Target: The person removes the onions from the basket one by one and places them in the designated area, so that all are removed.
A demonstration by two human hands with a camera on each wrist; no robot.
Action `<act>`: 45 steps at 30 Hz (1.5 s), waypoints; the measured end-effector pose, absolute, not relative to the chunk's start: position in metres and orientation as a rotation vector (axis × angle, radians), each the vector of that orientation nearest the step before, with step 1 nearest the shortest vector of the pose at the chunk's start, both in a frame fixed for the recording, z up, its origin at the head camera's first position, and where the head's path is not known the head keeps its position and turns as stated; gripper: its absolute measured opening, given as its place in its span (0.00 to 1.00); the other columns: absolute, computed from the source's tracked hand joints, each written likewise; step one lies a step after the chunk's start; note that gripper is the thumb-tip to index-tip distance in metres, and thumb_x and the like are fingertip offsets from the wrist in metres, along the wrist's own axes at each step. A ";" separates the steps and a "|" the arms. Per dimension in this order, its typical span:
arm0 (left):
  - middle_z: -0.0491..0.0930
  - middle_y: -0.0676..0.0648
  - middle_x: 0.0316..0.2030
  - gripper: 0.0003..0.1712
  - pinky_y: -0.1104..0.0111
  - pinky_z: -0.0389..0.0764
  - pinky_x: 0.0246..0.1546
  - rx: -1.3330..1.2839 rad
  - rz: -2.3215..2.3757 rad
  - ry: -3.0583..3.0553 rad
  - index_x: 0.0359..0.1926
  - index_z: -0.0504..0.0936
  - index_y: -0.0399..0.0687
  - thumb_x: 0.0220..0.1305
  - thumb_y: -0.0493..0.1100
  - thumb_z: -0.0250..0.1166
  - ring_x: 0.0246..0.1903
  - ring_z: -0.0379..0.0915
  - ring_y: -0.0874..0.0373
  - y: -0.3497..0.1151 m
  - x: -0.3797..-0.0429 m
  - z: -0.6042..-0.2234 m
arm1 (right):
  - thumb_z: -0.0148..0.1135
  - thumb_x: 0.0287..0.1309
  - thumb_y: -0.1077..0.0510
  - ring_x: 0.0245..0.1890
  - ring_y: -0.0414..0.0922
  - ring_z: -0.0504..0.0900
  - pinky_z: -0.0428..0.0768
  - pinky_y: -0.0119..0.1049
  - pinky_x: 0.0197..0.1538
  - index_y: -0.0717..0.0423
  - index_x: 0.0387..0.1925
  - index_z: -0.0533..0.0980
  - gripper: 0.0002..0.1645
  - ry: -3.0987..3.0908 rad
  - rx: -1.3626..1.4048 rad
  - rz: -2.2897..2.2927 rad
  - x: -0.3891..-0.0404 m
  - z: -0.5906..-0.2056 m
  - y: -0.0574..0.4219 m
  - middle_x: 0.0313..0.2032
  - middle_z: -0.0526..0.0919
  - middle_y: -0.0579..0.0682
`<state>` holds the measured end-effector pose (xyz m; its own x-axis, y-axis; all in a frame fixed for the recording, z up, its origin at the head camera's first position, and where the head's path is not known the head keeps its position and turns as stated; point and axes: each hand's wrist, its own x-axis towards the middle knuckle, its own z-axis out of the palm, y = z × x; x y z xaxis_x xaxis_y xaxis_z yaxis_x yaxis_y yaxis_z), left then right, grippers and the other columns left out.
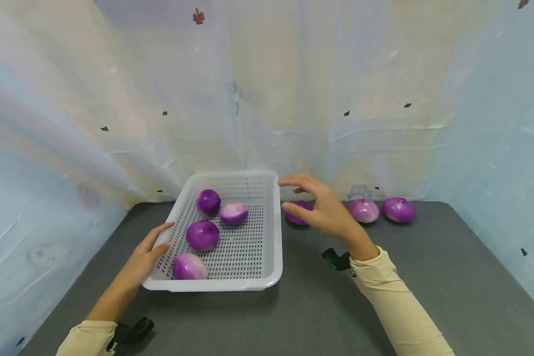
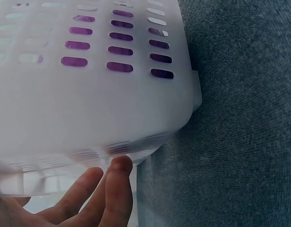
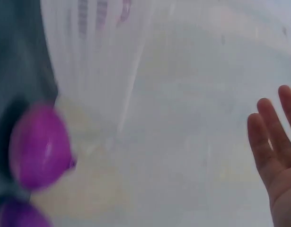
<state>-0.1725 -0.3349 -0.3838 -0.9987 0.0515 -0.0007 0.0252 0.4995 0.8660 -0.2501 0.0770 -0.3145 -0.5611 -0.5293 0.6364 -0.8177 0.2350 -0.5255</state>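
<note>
basket (image 1: 218,285) holds four onions (image 1: 203,235), left fingers (image 1: 160,229) gripping its rim.

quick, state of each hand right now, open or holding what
Left hand: holding the white basket by its left side.
Right hand: open, holding nothing.

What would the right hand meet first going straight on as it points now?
Likely the white basket, at its nearest side rim, just left of the right hand in the head view. Depth is unclear; the hand could pass above the rim.
</note>
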 end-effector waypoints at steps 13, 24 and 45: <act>0.61 0.28 0.70 0.31 0.54 0.84 0.39 0.036 1.581 2.678 0.78 0.49 0.58 0.79 0.47 0.45 0.53 0.78 0.39 -0.334 -0.170 -0.385 | 0.67 0.61 0.47 0.69 0.41 0.69 0.70 0.45 0.69 0.44 0.68 0.70 0.34 -2.398 1.563 1.208 -0.256 -0.333 -0.021 0.68 0.73 0.42; 0.62 0.28 0.69 0.32 0.57 0.84 0.38 0.025 1.565 2.680 0.78 0.49 0.58 0.79 0.47 0.46 0.52 0.80 0.43 -0.335 -0.171 -0.384 | 0.65 0.60 0.38 0.77 0.49 0.54 0.57 0.50 0.76 0.48 0.76 0.58 0.48 -2.848 1.491 0.996 -0.294 -0.354 -0.051 0.77 0.56 0.50; 0.57 0.27 0.71 0.32 0.54 0.83 0.39 0.102 1.632 2.649 0.78 0.48 0.54 0.79 0.49 0.46 0.57 0.74 0.34 -0.336 -0.174 -0.386 | 0.74 0.53 0.42 0.53 0.44 0.73 0.72 0.37 0.59 0.50 0.59 0.72 0.35 -3.099 1.186 0.717 -0.303 -0.356 -0.058 0.57 0.70 0.50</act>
